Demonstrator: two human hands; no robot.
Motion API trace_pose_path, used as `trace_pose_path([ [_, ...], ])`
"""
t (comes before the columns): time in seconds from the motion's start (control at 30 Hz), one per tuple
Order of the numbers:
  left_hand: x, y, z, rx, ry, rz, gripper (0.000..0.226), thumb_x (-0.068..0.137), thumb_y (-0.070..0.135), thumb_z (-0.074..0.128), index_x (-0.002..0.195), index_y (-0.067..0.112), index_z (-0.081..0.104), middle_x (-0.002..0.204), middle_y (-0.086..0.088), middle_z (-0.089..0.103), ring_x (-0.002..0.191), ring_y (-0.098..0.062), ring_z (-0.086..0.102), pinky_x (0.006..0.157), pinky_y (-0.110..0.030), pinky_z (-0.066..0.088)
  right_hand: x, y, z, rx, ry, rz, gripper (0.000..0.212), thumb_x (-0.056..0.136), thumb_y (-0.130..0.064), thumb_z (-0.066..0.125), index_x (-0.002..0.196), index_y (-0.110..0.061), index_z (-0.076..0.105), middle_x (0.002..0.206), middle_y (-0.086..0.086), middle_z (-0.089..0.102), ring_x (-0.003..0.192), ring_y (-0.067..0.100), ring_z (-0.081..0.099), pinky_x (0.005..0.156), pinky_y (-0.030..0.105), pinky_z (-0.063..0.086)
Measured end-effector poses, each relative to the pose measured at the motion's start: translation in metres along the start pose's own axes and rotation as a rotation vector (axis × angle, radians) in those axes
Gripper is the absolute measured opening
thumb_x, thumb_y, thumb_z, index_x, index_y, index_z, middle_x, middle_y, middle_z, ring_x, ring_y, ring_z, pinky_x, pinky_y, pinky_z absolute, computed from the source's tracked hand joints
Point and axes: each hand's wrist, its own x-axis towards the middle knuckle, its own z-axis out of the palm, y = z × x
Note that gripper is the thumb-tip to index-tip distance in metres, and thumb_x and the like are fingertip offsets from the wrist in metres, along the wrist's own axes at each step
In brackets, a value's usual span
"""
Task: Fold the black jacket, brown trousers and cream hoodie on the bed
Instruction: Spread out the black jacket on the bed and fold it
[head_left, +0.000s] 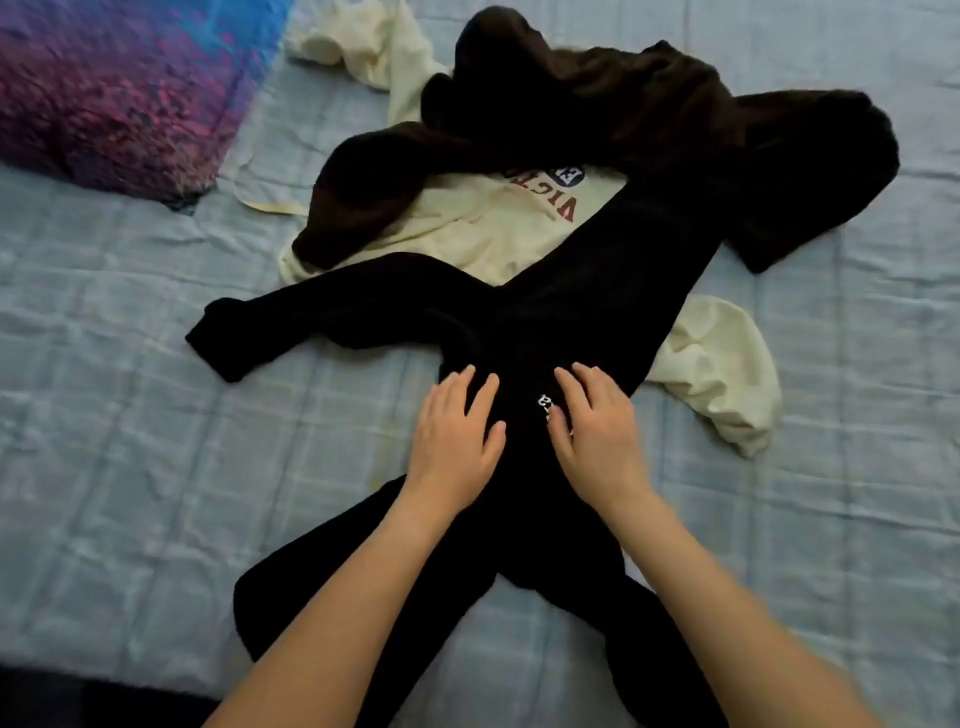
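The black jacket (550, 322) lies spread along the middle of the bed, one sleeve stretched to the left, its lower parts running toward me. My left hand (454, 436) and my right hand (597, 431) press flat on the jacket's middle, fingers straight, beside a small white print. The cream hoodie (483, 223) with red lettering lies crumpled under the jacket, a part sticking out at the right. The brown trousers (675, 130) are heaped at the back, draped over the hoodie.
The bed has a light blue checked quilt (156, 441). A purple and blue patterned pillow (114, 88) sits at the back left. The bed's near edge and a dark floor show at the bottom left.
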Motion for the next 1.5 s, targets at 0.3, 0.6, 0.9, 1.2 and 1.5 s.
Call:
trace_pose_path([
  [0.3,0.006,-0.046,0.125,0.175,-0.052,-0.061,0.064,0.094,0.050,0.034,0.153,0.024,0.030,0.157,-0.012,0.032,0.144,-0.031,0.031,0.113,-0.053,0.030,-0.010,0.066,0.132,-0.132,-0.168,-0.050,0.057,0.099,-0.041,0.033,0.153,-0.023,0.034,0.160,0.003,0.032,0.150,0.024,0.022,0.122,0.052,0.013],
  [0.6,0.007,-0.052,0.146,0.193,0.095,-0.022,0.066,0.089,0.047,0.042,0.151,0.023,0.035,0.153,-0.016,0.038,0.139,-0.034,0.038,0.108,-0.053,0.033,-0.011,0.078,0.160,-0.131,-0.061,-0.094,0.063,0.092,-0.037,0.039,0.153,-0.021,0.035,0.158,0.006,0.034,0.149,0.026,0.024,0.121,0.055,0.013],
  [0.9,0.006,-0.044,0.127,0.111,0.077,-0.019,0.061,0.094,0.048,0.037,0.150,0.024,0.038,0.154,-0.013,0.037,0.141,-0.032,0.037,0.111,-0.049,0.034,-0.011,0.074,0.137,-0.071,-0.042,-0.112,0.054,0.098,-0.041,0.037,0.148,-0.022,0.045,0.155,0.007,0.041,0.145,0.029,0.032,0.121,0.051,0.015],
  [1.2,-0.020,-0.043,0.096,0.062,-0.019,-0.297,0.064,0.092,0.066,0.037,0.150,0.052,0.012,0.131,-0.012,0.046,0.113,-0.031,0.048,0.092,-0.040,0.047,-0.035,0.067,0.099,0.378,-0.173,0.363,0.059,0.090,-0.042,0.068,0.144,-0.042,0.045,0.156,0.014,0.012,0.143,0.032,0.026,0.118,0.036,0.025],
  [1.5,-0.020,-0.073,0.041,-0.376,0.177,-0.052,0.049,0.090,0.035,0.066,0.138,0.032,0.054,0.091,0.008,0.049,0.081,-0.003,0.049,0.074,-0.004,0.037,-0.032,0.044,0.042,0.319,0.005,0.256,0.053,0.076,-0.030,0.084,0.124,-0.013,0.069,0.120,0.009,0.050,0.101,0.007,0.043,0.087,0.006,0.025],
])
